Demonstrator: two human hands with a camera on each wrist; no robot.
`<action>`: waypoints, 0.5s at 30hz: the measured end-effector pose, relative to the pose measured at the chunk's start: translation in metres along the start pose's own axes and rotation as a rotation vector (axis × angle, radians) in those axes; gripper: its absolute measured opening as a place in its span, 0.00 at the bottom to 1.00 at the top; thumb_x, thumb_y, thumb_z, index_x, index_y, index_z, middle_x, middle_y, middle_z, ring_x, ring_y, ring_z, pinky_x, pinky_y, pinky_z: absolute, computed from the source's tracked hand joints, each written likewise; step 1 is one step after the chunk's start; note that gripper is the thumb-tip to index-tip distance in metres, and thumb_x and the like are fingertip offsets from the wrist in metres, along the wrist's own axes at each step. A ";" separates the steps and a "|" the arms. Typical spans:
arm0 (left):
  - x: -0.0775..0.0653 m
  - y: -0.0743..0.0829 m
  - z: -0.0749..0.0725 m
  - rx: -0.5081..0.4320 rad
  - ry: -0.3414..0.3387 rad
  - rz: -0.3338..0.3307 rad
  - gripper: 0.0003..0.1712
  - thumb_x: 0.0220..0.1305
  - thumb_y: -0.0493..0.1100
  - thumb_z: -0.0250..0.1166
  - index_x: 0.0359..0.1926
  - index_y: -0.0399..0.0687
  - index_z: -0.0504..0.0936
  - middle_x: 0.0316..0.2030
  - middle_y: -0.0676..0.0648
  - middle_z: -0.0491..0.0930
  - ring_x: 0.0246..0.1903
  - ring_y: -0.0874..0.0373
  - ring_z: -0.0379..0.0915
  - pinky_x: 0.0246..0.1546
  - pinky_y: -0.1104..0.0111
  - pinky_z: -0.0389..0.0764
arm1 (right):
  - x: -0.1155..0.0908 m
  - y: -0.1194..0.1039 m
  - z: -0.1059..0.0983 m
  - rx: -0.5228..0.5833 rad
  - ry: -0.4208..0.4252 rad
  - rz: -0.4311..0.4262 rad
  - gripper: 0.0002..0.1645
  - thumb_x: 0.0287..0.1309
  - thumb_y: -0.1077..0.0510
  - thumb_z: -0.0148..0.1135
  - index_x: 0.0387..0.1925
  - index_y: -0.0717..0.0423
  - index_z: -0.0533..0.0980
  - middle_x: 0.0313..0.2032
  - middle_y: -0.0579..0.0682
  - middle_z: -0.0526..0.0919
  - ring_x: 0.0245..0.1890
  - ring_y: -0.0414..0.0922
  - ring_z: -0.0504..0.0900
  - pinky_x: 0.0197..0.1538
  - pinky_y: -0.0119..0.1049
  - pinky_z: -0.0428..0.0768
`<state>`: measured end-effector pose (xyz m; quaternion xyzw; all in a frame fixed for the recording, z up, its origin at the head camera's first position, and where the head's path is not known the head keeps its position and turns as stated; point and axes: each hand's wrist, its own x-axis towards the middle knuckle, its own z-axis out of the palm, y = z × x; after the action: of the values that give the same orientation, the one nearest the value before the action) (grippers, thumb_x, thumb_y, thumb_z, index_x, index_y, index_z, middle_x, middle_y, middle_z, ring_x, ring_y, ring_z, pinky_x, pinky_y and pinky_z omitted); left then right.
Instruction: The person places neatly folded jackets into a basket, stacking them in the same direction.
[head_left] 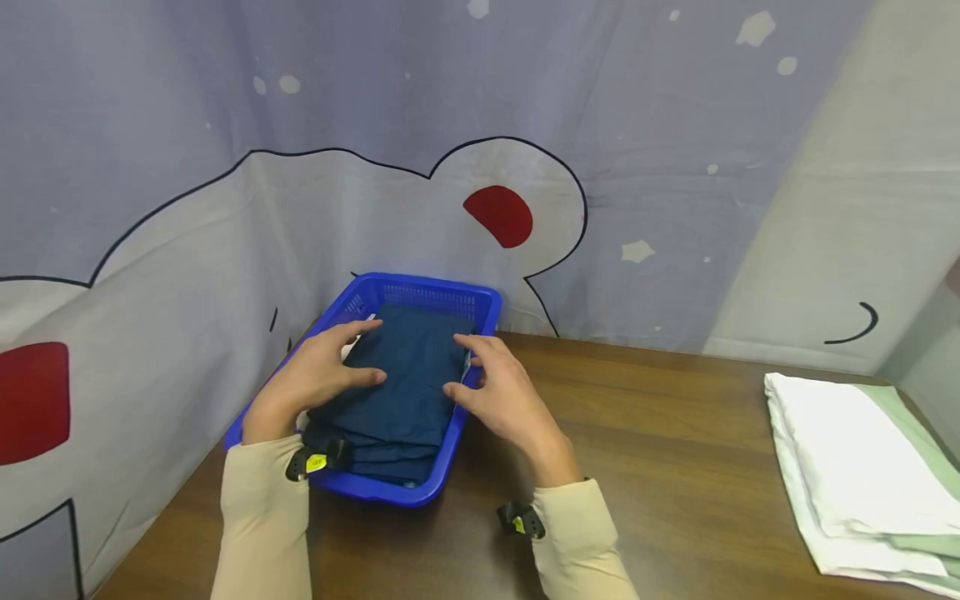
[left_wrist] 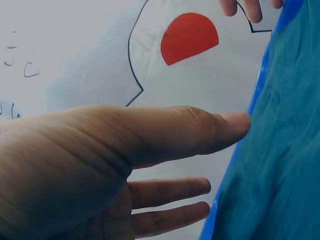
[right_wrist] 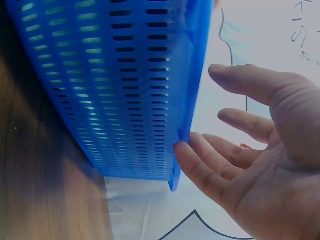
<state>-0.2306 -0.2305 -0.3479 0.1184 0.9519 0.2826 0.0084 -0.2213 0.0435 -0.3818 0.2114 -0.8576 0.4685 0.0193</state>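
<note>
A folded dark blue cloth (head_left: 412, 375) lies in a blue plastic basket (head_left: 491, 308) with slotted walls, with a bit of white showing along its left side. My left hand (head_left: 318, 375) hovers over the basket's left side, thumb and fingers spread apart and nothing between them. On the other side my right hand (head_left: 502, 392) is over the right rim, its fingers loosely bent and holding nothing. In the right wrist view, the fingertips (right_wrist: 184, 150) are right at the basket's rim.
Folded white and green cloths (head_left: 862, 467) are stacked at the right end of the wooden table (head_left: 637, 433). A patterned curtain (head_left: 637, 167) hangs behind the table and along its left side, close to the basket.
</note>
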 end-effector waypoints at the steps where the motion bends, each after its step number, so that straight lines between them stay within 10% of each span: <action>1: 0.000 0.002 0.001 -0.004 0.002 0.002 0.44 0.67 0.48 0.75 0.79 0.43 0.68 0.77 0.32 0.63 0.75 0.30 0.58 0.70 0.33 0.61 | -0.001 0.000 -0.001 0.004 0.004 0.004 0.40 0.66 0.58 0.74 0.76 0.56 0.71 0.70 0.56 0.73 0.64 0.55 0.79 0.60 0.51 0.82; 15: 0.006 0.042 0.022 -0.045 0.057 0.107 0.38 0.73 0.50 0.70 0.77 0.44 0.71 0.75 0.37 0.69 0.76 0.34 0.59 0.70 0.35 0.62 | -0.013 0.011 -0.025 0.018 0.055 0.020 0.38 0.67 0.57 0.73 0.75 0.56 0.72 0.70 0.55 0.74 0.63 0.55 0.79 0.61 0.50 0.81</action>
<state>-0.2254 -0.1834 -0.3438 0.1607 0.9375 0.3070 -0.0311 -0.2181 0.0738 -0.3794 0.1901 -0.8544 0.4822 0.0363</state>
